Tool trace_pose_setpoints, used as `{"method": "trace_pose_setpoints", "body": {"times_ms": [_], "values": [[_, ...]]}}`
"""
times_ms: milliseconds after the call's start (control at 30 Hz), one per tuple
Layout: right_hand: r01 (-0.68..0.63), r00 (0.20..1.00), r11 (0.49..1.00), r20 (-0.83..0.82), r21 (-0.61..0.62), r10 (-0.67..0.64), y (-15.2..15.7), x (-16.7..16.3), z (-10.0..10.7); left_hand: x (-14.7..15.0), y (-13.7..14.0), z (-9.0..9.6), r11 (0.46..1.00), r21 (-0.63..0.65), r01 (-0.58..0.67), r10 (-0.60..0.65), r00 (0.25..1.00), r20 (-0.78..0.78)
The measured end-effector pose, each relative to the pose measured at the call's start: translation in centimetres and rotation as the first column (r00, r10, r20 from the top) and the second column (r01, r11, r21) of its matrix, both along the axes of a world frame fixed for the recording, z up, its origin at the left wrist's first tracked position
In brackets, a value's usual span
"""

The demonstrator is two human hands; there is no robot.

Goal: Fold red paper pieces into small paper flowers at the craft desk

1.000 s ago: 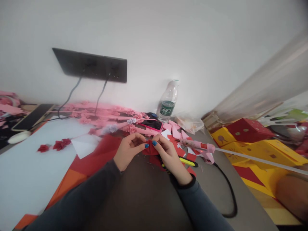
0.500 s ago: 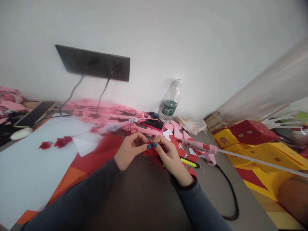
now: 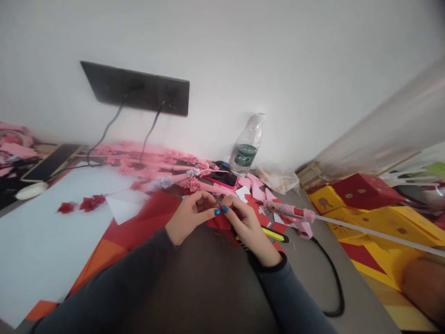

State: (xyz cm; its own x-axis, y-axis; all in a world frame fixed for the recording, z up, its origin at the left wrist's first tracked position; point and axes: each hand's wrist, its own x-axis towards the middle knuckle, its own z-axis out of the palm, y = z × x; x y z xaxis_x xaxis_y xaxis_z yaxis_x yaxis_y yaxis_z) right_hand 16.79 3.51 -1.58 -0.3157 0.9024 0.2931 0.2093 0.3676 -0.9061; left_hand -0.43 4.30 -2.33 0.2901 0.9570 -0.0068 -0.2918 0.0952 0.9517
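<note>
My left hand and my right hand meet at the middle of the desk, thumbs side by side, both pinched closed. Between the fingertips is a small piece of red paper, seen nearly edge-on and mostly hidden by the fingers. Red paper squares lie just below and behind the hands. To the right of my right hand rests a pink glue gun with a long white glue stick. A yellow utility knife sits partly under my right wrist.
Pink paper-flower stems lie along the wall beside a phone and a water bottle. White sheets and two red paper flowers are at left. Yellow boxes and another person's arm are at right.
The red paper between my fingertips has turned and shows less of its face. Both hands stay in nearly the same place; the view has shifted slightly.
</note>
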Motion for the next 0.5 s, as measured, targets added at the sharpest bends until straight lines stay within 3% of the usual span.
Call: {"method": "trace_pose_setpoints", "body": {"times_ms": [167,500], "values": [[0.088,0.991,0.995,-0.104,0.049,-0.082,-0.02,0.08,0.01,0.16,-0.07,0.18,0.999,-0.023,0.030,-0.030,0.999,-0.011],[0.078,0.994,0.994,-0.082,0.079,-0.072,0.16,0.16,-0.28,0.04,-0.37,0.77,1.000,0.003,0.027,-0.027,0.995,-0.094]]}}
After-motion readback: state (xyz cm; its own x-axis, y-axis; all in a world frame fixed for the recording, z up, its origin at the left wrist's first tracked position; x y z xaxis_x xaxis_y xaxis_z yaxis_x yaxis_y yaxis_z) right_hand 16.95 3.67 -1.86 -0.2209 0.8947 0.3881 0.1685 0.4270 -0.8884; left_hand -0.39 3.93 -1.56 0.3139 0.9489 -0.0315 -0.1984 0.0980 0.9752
